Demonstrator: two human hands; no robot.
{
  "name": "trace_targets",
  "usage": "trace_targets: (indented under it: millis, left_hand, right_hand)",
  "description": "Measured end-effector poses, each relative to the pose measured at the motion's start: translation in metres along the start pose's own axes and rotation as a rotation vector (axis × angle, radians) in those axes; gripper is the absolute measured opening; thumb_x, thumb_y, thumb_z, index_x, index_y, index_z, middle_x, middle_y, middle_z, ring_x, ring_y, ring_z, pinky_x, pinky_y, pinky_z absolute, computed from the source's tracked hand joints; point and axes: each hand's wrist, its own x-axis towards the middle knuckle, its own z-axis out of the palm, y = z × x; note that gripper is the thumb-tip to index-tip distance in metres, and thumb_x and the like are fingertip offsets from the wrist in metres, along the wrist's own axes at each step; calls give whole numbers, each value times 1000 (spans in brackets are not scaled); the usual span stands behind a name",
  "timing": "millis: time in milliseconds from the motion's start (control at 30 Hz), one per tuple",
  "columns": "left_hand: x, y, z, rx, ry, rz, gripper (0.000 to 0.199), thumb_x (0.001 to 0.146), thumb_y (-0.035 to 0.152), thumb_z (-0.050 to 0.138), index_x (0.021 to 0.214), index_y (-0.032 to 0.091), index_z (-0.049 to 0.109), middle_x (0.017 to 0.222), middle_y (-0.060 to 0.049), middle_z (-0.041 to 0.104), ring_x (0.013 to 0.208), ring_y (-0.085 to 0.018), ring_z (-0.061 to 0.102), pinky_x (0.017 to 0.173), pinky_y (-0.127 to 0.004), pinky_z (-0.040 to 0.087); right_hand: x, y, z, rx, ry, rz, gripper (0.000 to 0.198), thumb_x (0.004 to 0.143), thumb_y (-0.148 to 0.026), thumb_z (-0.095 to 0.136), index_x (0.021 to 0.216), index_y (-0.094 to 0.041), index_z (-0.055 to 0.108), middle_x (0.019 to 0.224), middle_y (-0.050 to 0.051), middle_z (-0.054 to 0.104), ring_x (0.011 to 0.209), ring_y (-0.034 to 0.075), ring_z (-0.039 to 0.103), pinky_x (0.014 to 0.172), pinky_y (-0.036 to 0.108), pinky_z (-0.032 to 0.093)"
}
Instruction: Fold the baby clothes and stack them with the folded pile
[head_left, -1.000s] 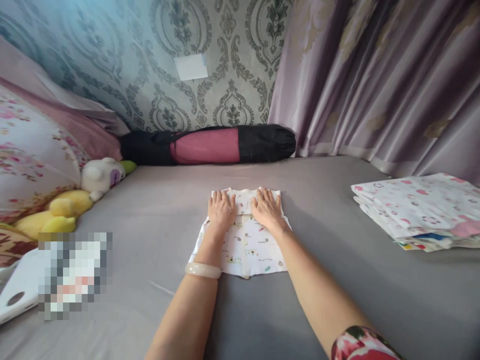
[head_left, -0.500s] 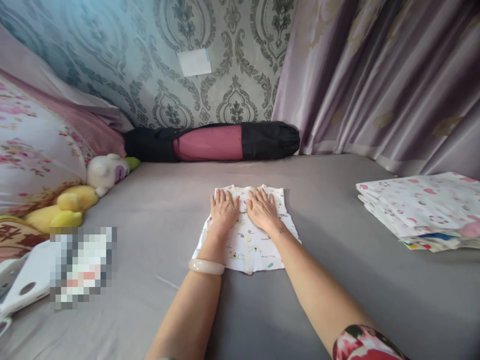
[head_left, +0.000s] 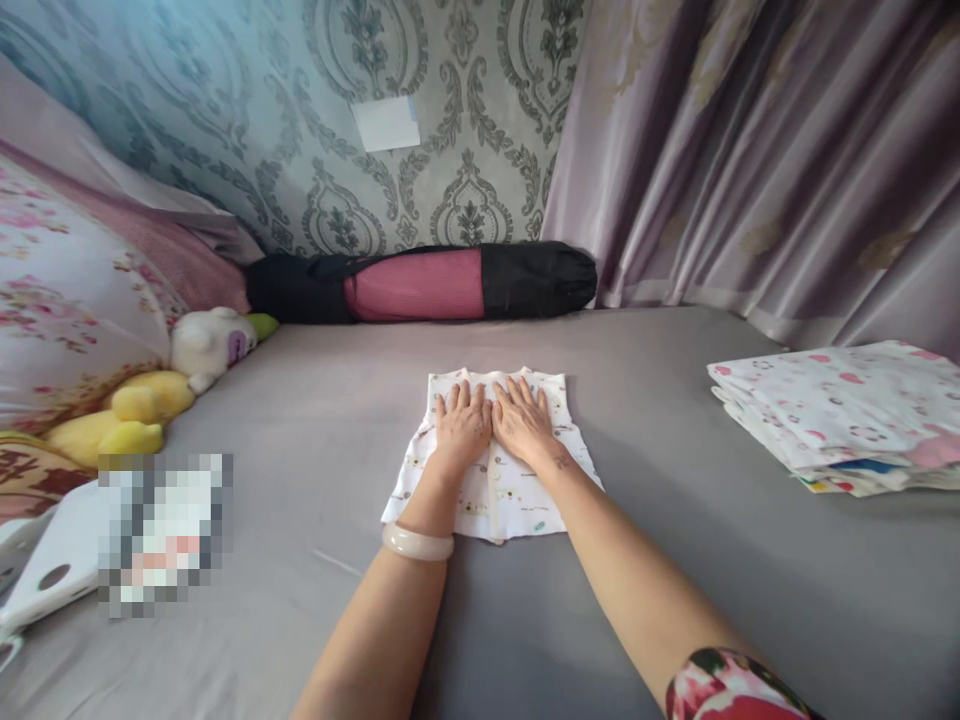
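Observation:
A small white printed baby garment [head_left: 517,500] lies flat on the grey bed sheet [head_left: 645,560] in front of me. My left hand [head_left: 463,428] presses flat on its upper middle, fingers spread, a pale bangle on the wrist. My right hand [head_left: 523,420] lies flat right beside it, the two hands touching side by side. Neither hand grips anything.
A stack of folded printed cloths [head_left: 840,415] sits at the right. A black and pink rolled bag [head_left: 420,283] lies along the wall. Plush toys [head_left: 150,400] and a floral pillow [head_left: 67,320] are at the left, a white object [head_left: 45,580] near the left edge. Curtains [head_left: 750,150] hang at the right.
Both hands have slid inward over the garment, from near its top corners to its middle, and now lie together. The garment has stayed in place.

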Motion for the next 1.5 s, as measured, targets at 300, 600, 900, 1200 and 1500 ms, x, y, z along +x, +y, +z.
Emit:
trace_targets:
  millis: [300,600,900,1200,1500]
  left_hand:
    - [4,-11,-2,7,162,-133,55,100,36,26,143,6,45,152,-23,38,145,-34,27,116,-57,18]
    - [5,-14,0,-91,119,-157,56,99,40,28,140,6,45,152,-24,36,146,-34,25,115,-54,22]
    - [-14,-65,-28,-395,80,-255,67,85,37,55,142,6,37,137,-25,49,130,-33,46,106,-43,36]
    - [-72,-98,-57,-604,-144,-344,76,76,42,68,139,11,40,109,-13,65,94,-24,65,79,-31,49]
    - [-124,-91,-81,-1029,-383,-228,85,72,35,75,146,20,37,69,2,64,59,-16,64,63,-31,54]
  right_hand:
    - [7,15,1,-58,139,209,55,101,-34,26,151,-11,34,158,15,28,147,29,15,118,54,7]
    - [9,18,4,-26,66,244,55,101,-36,26,150,-13,35,157,16,28,146,29,17,117,55,9]
    - [-2,60,-33,749,215,458,35,91,-27,43,119,-17,61,125,10,62,120,22,54,99,31,44]
    - [-71,76,-53,952,20,566,18,85,-14,49,98,-13,60,67,0,61,58,12,60,54,20,50]
    - [-140,62,-78,851,-195,443,52,87,-30,63,137,-23,50,67,-2,65,55,13,64,46,19,51]
